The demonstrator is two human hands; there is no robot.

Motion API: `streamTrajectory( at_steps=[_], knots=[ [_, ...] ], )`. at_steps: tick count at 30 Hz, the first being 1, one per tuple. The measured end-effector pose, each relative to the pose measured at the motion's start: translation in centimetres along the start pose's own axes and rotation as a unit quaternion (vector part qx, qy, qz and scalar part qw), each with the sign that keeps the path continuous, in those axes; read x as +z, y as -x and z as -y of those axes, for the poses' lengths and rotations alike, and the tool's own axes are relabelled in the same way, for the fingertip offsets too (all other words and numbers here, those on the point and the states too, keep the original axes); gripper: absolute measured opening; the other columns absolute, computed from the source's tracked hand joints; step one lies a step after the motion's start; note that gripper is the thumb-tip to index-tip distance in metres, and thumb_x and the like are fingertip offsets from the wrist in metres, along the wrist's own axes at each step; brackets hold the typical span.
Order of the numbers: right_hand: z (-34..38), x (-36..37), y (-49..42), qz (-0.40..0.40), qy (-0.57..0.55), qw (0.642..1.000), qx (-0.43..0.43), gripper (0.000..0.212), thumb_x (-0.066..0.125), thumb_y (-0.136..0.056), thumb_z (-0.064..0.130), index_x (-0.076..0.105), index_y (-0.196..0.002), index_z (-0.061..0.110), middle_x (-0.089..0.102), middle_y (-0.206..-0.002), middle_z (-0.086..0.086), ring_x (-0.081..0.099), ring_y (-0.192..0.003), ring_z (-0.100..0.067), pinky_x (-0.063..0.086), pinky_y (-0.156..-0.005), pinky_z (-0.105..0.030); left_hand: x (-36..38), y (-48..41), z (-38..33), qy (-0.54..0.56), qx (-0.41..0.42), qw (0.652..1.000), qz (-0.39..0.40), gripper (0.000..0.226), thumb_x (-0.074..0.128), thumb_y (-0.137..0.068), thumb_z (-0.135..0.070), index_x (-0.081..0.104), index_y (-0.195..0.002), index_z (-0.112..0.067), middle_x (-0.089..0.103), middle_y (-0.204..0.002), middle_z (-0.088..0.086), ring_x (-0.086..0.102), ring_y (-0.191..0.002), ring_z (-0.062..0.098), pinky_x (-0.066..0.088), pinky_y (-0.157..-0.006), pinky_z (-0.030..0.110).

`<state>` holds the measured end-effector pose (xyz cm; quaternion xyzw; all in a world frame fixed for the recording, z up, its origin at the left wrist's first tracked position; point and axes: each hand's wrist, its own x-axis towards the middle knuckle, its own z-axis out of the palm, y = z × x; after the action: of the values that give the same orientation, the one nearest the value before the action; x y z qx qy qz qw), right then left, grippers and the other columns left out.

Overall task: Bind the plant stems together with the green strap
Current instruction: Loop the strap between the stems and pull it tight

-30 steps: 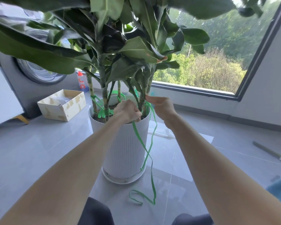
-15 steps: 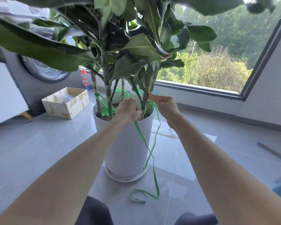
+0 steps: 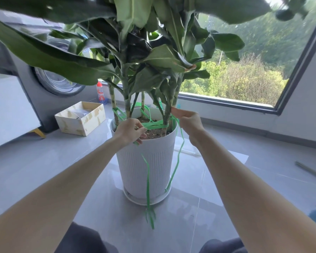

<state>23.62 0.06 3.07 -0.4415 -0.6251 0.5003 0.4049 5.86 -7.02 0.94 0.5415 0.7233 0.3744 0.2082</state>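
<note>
A big leafy plant with several striped stems (image 3: 126,105) grows in a white ribbed pot (image 3: 150,161) on the floor. A thin green strap (image 3: 154,125) loops around the stems above the soil, and its two loose ends hang down the pot's front to the floor. My left hand (image 3: 130,129) grips the strap at the pot's near left rim. My right hand (image 3: 187,120) pinches the strap beside the right-hand stems, at the right rim. Leaves hide the upper stems.
A cardboard box (image 3: 80,117) sits on the floor left of the pot, with a grey washing machine (image 3: 44,84) behind it and a spray bottle (image 3: 100,93) by the wall. A large window (image 3: 244,70) fills the right. A white sheet (image 3: 235,157) lies behind the pot.
My left hand has pulled back toward the near rim, drawing the strap taut across the soil. The hanging loop on the floor has been drawn up closer to the pot's base.
</note>
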Motion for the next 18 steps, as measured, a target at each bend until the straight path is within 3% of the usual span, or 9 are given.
streamTrajectory(
  at_steps=[4, 10, 14, 16, 18],
  knots=[
    [0.2, 0.2, 0.4, 0.000, -0.008, 1.000, 0.007, 0.069, 0.032, -0.073, -0.021, 0.064, -0.122, 0.014, 0.063, -0.126, -0.003, 0.051, -0.126, -0.013, 0.034, -0.112, -0.033, -0.9, 0.6, 0.4, -0.008, 0.008, 1.000, 0.006, 0.014, 0.060, -0.091, -0.017, 0.067, -0.093, -0.005, 0.072, -0.080, 0.007, 0.066, -0.051, 0.012, 0.057, -0.057, 0.025],
    [0.2, 0.7, 0.6, -0.022, -0.024, 0.999, 0.008, 0.065, 0.033, -0.075, -0.017, 0.064, -0.122, 0.015, 0.064, -0.124, -0.002, 0.054, -0.123, -0.015, 0.038, -0.109, -0.034, -2.0, 0.8, 1.6, -0.039, -0.012, 0.999, 0.019, 0.022, 0.057, -0.094, -0.016, 0.070, -0.098, 0.001, 0.072, -0.082, 0.008, 0.066, -0.053, 0.011, 0.054, -0.053, 0.019],
    [0.3, 0.9, 0.9, -0.028, -0.052, 0.998, 0.006, 0.057, 0.037, -0.081, -0.015, 0.064, -0.122, 0.014, 0.063, -0.126, -0.003, 0.054, -0.122, -0.016, 0.041, -0.090, -0.023, -3.2, 0.8, 2.1, -0.009, -0.040, 0.999, 0.014, 0.018, 0.056, -0.094, -0.016, 0.069, -0.096, -0.004, 0.073, -0.082, 0.005, 0.068, -0.056, 0.015, 0.056, -0.059, 0.027],
    [0.4, 1.0, 1.1, -0.023, -0.063, 0.998, 0.003, 0.056, 0.038, -0.082, -0.016, 0.063, -0.123, 0.012, 0.062, -0.127, -0.004, 0.054, -0.122, -0.017, 0.038, -0.077, -0.017, -3.8, 0.8, 2.2, 0.007, -0.052, 0.998, 0.024, 0.013, 0.057, -0.093, -0.018, 0.066, -0.092, -0.008, 0.072, -0.080, 0.001, 0.068, -0.054, 0.014, 0.055, -0.056, 0.026],
    [0.4, 1.0, 1.2, -0.028, -0.066, 0.997, 0.002, 0.056, 0.038, -0.082, -0.017, 0.063, -0.123, 0.012, 0.062, -0.127, -0.005, 0.054, -0.122, -0.018, 0.039, -0.074, -0.016, -4.1, 0.8, 2.4, 0.009, -0.060, 0.998, 0.026, 0.011, 0.058, -0.093, -0.019, 0.061, -0.086, -0.011, 0.072, -0.078, -0.002, 0.068, -0.053, 0.014, 0.053, -0.052, 0.024]
  ],
)
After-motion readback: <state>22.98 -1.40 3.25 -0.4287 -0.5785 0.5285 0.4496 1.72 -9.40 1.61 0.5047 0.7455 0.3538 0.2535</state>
